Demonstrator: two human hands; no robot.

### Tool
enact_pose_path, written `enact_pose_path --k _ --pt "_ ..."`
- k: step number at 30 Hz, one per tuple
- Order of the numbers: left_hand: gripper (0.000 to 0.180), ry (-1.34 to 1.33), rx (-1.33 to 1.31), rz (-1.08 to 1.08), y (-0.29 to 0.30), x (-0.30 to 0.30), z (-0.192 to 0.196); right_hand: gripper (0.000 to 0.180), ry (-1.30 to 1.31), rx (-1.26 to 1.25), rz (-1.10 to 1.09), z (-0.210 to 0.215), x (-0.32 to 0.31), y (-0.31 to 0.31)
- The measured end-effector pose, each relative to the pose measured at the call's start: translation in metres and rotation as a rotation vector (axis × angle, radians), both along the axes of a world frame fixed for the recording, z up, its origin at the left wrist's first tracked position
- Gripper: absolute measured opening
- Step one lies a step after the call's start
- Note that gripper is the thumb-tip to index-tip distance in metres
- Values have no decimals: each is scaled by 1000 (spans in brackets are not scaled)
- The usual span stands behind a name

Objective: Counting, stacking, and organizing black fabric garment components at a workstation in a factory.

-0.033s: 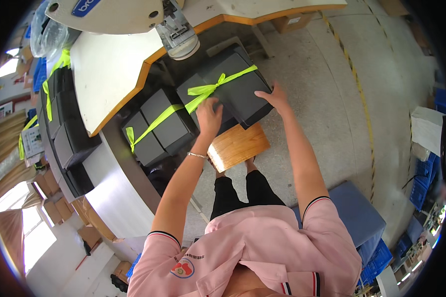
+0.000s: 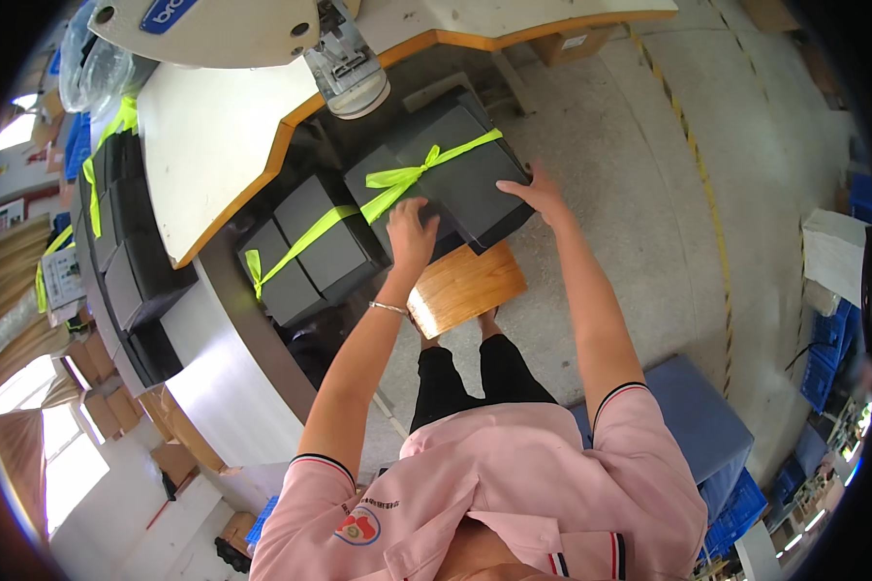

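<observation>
A bundle of flat dark grey pieces (image 2: 470, 179), tied with a bright yellow-green strip (image 2: 397, 178) in a bow, lies in front of me below the table edge. My left hand (image 2: 412, 232) is at its near side, close to the strip, with curled fingers against the bundle. My right hand (image 2: 543, 194) grips the bundle's right end, thumb on top and fingers over the far side. Left of it sits a second dark grey bundle (image 2: 325, 237) with a similar strip. A wooden stool seat (image 2: 470, 290) shows below the first bundle.
A sewing machine head (image 2: 223, 34) overhangs the white tabletop (image 2: 213, 126) with its orange-brown edge. More dark grey bundles (image 2: 140, 276) are stacked at the left. A blue padded block (image 2: 693, 416) stands right of me. Yellow-black tape (image 2: 693, 145) marks the floor.
The bundle and both hands have shifted very slightly; my left hand is a touch further right. Otherwise the grip looks the same.
</observation>
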State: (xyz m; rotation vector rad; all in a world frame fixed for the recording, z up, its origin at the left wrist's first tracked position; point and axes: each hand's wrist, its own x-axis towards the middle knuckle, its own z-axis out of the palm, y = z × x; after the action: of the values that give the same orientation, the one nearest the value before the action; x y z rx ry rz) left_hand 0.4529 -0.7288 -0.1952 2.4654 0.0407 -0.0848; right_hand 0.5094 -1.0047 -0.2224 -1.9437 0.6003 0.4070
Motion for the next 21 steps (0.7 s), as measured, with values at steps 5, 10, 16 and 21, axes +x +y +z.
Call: enact_pose_path --k 5,10,16,21 --pt "55 17 75 12 -10 -10 -10 99 153 361 212 -3 9 -15" --pt "59 16 138 22 3 -10 -13 97 323 527 141 22 2 -3" --pt "59 150 -256 178 14 6 -31 91 261 533 155 -10 8 -35" --pt "61 159 -216 237 23 10 -46 80 309 626 136 23 2 -22"
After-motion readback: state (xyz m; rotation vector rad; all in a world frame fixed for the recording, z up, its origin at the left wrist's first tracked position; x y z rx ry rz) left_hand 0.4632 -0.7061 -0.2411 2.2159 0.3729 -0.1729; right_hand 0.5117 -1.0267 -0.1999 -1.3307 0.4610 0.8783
